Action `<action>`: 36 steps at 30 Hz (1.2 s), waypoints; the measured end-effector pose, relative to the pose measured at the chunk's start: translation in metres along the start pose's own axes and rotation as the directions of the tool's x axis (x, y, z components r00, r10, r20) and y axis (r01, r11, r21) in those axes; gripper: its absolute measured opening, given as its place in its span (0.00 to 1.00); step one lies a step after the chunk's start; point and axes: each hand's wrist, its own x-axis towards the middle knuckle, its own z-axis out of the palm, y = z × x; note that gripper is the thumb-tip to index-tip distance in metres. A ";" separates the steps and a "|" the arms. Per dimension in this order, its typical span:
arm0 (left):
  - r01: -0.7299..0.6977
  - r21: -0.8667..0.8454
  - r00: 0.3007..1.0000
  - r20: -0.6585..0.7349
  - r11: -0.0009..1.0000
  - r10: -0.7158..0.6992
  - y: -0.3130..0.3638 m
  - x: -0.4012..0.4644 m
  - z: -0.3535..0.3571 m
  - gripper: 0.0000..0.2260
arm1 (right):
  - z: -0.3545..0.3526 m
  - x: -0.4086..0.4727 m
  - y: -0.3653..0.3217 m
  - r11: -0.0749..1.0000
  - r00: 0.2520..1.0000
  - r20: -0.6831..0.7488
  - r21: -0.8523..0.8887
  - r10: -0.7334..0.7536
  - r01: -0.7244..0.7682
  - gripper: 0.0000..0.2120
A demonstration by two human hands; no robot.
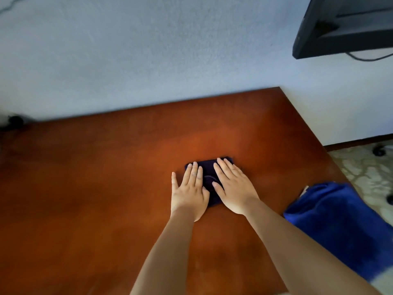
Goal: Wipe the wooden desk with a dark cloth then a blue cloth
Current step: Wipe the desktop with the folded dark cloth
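Dark cloth [209, 167] mid-desk [85, 188], edges distant

Most of the dark cloth [209, 170] lies hidden under the flat left hand [190, 193] and right hand [235, 188]. The blue cloth [340, 222] and black monitor [344, 26] run off the right edge.

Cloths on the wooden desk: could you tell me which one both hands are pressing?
The small dark navy cloth mid-desk; the bright blue cloth lies untouched at the right edge.

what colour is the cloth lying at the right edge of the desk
Bright blue cloth, head view.
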 end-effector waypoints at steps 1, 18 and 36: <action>-0.003 -0.004 1.000 0.004 1.000 0.003 0.001 -0.013 0.004 0.26 | 0.002 -0.012 -0.006 1.000 1.000 0.005 -0.002 0.002 -0.002 0.40; 0.062 -0.046 0.998 -0.002 0.997 -0.062 0.027 -0.136 0.042 0.27 | 0.019 -0.133 -0.044 0.995 0.995 0.013 0.037 -0.095 0.094 0.38; 0.140 -0.098 0.989 -0.025 0.985 -0.143 0.126 0.010 0.009 0.38 | -0.022 -0.024 0.115 0.979 0.977 0.070 -0.031 -0.199 0.202 0.42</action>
